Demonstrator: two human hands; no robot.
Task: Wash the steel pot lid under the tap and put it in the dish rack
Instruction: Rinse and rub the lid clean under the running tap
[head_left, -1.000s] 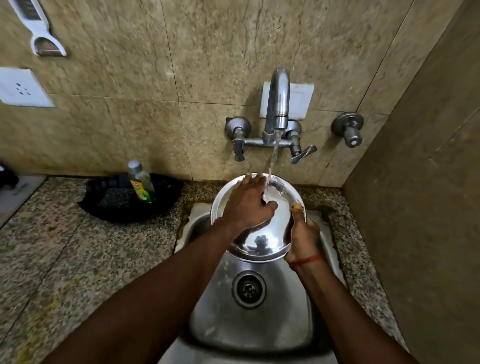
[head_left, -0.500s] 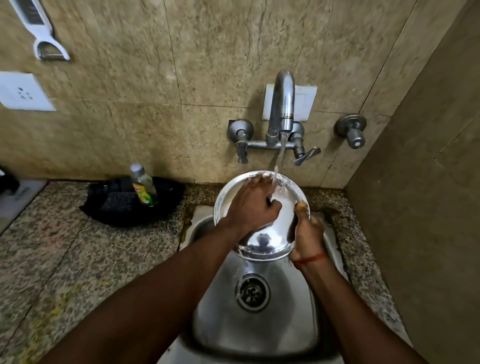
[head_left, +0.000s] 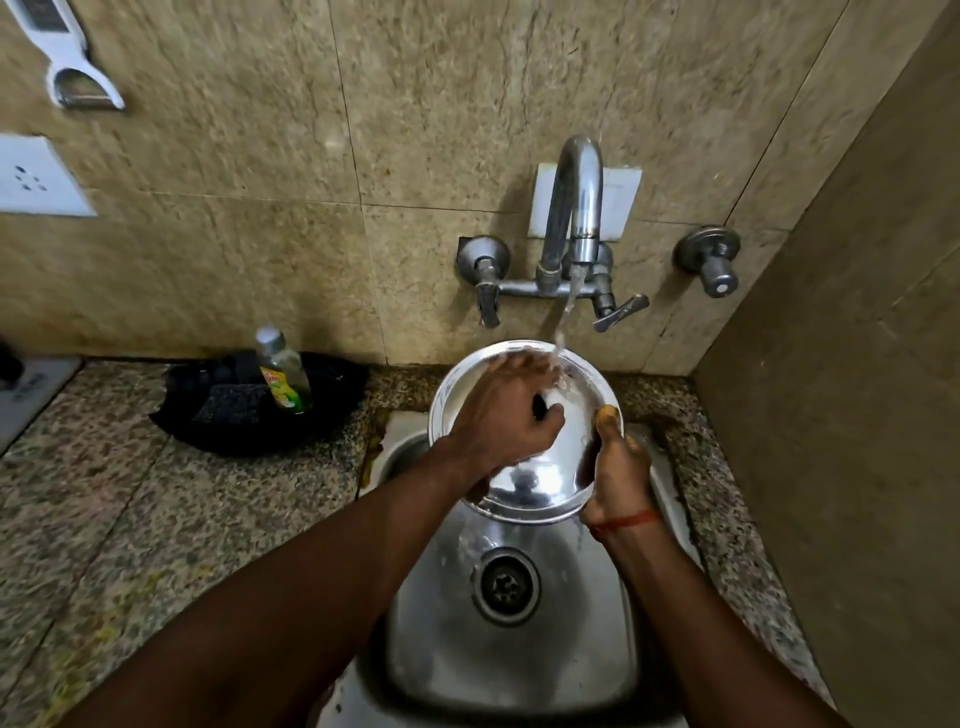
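Steel lid (head_left: 540, 483) — rim in right hand (head_left: 619, 470) (tilted)

A home kitchen's washing-up corner: a small steel sink (head_left: 441, 654) set into a speckled granite counter (head_left: 130, 519), a wall-mounted tap (head_left: 577, 208) running onto a steel pot lid (head_left: 540, 483), beige stone-look wall tiles (head_left: 249, 218), a dish-liquid bottle (head_left: 284, 375) and scrub pad (head_left: 228, 404) in a black tray (head_left: 335, 410), a peeler (head_left: 67, 65) hanging above a wall socket (head_left: 34, 176)
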